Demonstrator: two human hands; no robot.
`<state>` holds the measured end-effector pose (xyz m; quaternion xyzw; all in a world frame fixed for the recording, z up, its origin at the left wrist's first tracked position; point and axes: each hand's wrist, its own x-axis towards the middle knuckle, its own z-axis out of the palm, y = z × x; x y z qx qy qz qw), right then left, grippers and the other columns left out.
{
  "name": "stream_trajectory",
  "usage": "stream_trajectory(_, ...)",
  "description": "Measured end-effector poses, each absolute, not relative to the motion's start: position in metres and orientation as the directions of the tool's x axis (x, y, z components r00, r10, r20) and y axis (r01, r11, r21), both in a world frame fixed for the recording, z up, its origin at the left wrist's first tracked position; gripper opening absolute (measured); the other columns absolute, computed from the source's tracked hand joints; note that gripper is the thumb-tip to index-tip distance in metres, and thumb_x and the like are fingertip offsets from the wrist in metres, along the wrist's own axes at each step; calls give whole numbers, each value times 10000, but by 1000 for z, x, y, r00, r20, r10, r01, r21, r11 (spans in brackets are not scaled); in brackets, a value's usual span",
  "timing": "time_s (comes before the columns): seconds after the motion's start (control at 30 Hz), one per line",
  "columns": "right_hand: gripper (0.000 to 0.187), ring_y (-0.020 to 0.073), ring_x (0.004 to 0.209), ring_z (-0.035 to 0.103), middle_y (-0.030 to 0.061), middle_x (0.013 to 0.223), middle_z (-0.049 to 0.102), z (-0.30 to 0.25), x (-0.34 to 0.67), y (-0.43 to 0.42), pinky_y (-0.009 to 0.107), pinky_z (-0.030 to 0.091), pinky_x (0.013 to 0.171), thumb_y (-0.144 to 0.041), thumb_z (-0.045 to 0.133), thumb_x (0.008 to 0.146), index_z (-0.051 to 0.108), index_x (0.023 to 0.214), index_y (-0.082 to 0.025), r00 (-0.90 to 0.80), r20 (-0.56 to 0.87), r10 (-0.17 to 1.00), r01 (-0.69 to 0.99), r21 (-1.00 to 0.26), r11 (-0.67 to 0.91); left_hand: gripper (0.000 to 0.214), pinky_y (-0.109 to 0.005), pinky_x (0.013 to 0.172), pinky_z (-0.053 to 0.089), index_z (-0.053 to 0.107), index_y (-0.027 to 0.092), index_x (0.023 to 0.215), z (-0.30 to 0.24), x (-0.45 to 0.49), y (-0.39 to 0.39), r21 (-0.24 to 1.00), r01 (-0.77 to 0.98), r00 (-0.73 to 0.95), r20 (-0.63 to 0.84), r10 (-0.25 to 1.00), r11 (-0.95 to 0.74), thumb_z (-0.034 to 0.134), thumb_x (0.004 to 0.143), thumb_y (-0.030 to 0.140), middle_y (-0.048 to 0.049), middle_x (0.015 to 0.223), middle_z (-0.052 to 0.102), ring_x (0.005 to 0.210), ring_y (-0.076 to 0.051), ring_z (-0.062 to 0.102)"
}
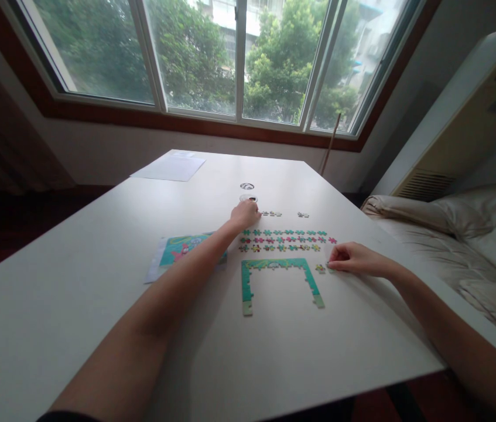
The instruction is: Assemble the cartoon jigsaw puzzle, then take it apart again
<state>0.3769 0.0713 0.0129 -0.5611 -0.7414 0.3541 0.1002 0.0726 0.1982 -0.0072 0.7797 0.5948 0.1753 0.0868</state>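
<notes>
My left hand (245, 214) reaches far across the white table (76, 281), fingers curled together beside a small row of puzzle pieces (271, 213); what it pinches, if anything, is hidden. My right hand (349, 258) rests on the table with fingers closed on a puzzle piece, next to a loose piece (320, 268). Between the hands lie rows of sorted puzzle pieces (287, 240). A partly joined teal puzzle border (279, 266) sits nearer me. A teal picture card (181, 249) lies partly under my left forearm.
A white sheet (169, 167) lies at the far left of the table. A round grommet (246, 186) is set in the tabletop. A lone piece (303, 214) lies further right. A cream cushion or bedding (458, 234) is to the right, a large window behind.
</notes>
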Motion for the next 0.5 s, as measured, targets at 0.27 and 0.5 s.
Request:
stream_trajectory(0.27,392,105,510,480,-7,589,576,16,379,71,222,350,489,-489,606,711,605,901,-146,-376,-201,905,764,-619,181,298,-402,804,494,522,154,1145,-4,62,203,450,850,252,105,962,-272,522,889,306,-87,1145,544,961,-203,568)
stream_trajectory(0.5,311,106,545,463,-19,593,540,20,364,67,230,348,531,-453,526,787,609,858,-162,-404,-44,914,763,-567,310,297,-404,805,493,522,154,1145,-2,52,184,654,711,250,106,962,-257,520,890,305,-87,1146,543,962,-203,567)
